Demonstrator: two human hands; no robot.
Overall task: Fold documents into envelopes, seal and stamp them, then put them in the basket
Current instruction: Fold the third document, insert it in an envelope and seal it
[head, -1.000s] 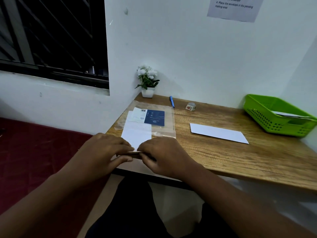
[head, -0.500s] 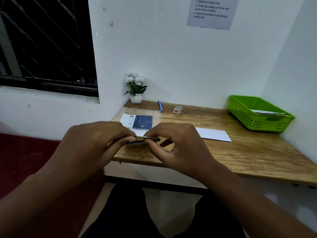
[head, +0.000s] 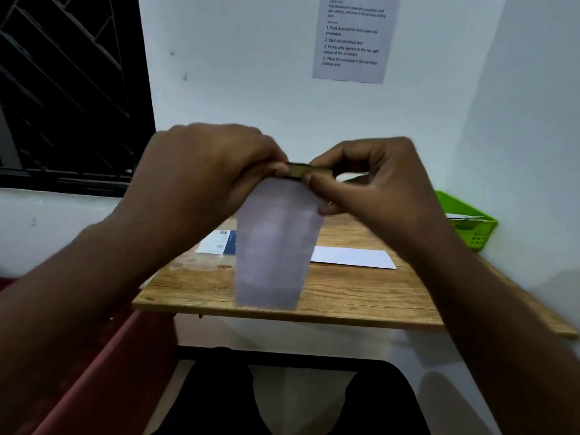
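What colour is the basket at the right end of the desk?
Bright green, seen in the head view: the basket with perforated walls.

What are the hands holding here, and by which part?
Both the left hand and right hand pinch a white envelope at its top edge, by the brownish flap strip; its body hangs down, blurred.
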